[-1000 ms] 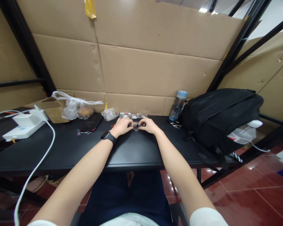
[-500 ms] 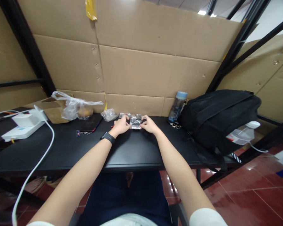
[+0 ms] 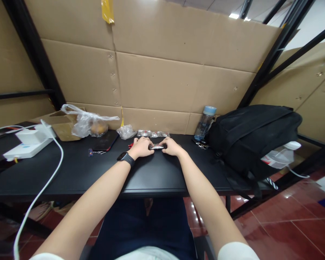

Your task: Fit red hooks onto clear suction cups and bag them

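Note:
Both of my hands rest on the black table [image 3: 78,173] near its far edge. My left hand [image 3: 142,147], with a black watch on the wrist, and my right hand [image 3: 171,147] each pinch one end of a small clear plastic packet [image 3: 156,147] that lies flat between them. Fingers of both hands are curled down onto it. Just behind, against the cardboard wall, lie several more small clear packets [image 3: 152,134] with red and dark bits inside.
A black backpack [image 3: 253,139] and a blue-capped water bottle [image 3: 204,123] stand at the right. A crumpled clear bag [image 3: 126,131], a dark phone with keys [image 3: 104,143], a plastic bag with an orange thing [image 3: 90,124], a cardboard box [image 3: 60,126] and white power adapters with a cable [image 3: 28,142] are at the left.
The packet was held up between my fingers a second ago; my hands have since lowered it and pressed it flat onto the table, slightly nearer to me.

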### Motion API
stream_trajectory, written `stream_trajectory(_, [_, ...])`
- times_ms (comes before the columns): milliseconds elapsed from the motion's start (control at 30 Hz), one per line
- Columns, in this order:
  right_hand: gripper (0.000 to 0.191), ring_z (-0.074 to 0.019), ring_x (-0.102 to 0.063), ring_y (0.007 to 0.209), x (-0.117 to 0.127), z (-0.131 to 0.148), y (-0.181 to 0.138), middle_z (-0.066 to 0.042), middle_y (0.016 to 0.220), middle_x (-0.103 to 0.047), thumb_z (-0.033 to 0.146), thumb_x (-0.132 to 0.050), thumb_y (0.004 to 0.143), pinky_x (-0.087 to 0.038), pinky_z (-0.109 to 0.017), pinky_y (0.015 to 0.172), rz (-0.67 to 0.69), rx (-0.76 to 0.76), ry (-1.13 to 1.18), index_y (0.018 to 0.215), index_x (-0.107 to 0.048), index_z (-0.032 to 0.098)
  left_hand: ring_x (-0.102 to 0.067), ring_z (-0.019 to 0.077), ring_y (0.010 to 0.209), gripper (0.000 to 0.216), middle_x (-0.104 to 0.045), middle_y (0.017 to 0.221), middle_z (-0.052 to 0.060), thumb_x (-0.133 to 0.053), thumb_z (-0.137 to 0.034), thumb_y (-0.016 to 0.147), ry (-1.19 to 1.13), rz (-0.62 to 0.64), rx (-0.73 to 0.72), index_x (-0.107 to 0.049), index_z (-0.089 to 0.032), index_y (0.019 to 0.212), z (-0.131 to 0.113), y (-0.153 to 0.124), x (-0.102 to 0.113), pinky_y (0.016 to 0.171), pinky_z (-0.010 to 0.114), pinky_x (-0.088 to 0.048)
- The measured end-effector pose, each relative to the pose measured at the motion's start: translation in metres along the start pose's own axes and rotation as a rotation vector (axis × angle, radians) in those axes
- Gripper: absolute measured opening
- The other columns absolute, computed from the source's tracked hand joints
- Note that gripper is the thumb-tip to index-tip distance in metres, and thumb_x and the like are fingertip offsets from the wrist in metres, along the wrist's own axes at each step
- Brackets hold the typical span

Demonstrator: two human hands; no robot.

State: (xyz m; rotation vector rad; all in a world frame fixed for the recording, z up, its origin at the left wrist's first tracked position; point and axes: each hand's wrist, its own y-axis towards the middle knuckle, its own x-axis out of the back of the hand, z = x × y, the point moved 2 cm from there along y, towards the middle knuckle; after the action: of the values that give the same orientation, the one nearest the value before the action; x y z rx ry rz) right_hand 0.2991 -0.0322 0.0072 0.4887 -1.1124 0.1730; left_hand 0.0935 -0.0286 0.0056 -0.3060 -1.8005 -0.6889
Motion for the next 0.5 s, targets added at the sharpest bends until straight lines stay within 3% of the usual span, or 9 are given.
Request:
stream_trajectory(100, [0.022,-0.0213,-0.063,0.099,0.001,0.002,0.0,-0.008,0.104,-0.071,0.014,-0.075,0.077,-0.046,-0.032,0.094,-0.017,0.017,0.003,0.098,-0.08,0.02,-0.055,0.0317,0.113,0.022,-0.073,0.106,0.007,-0.064,-0.035,0.082,-0.01,0.007,-0.004,-0.075,-0.028,0.099,0.001,0.0,-0.001,0.098,0.049,-0.033])
stream_trajectory(267, [0.019,-0.0165,-0.065,0.078,0.003,-0.003,0.002,-0.005,0.087,-0.075,0.017,-0.065,0.088,-0.047,-0.026,0.077,-0.054,-0.023,0.085,0.099,-0.08,0.02,-0.059,0.0297,0.111,0.023,-0.075,0.102,0.007,-0.054,-0.033,0.092,-0.044,-0.039,0.045,-0.074,-0.027,0.101,0.002,0.003,0.0,0.098,0.047,-0.031])
stream_trajectory(500, [0.015,-0.0174,-0.065,0.073,0.005,-0.019,0.006,-0.005,0.077,-0.075,0.026,-0.069,0.084,-0.046,-0.025,0.07,-0.138,-0.129,0.251,0.087,-0.079,0.016,-0.066,0.0277,0.106,0.02,-0.075,0.106,0.003,-0.061,-0.036,0.089,-0.171,-0.055,0.108,-0.072,-0.029,0.104,0.001,0.005,0.002,0.096,0.041,-0.037])
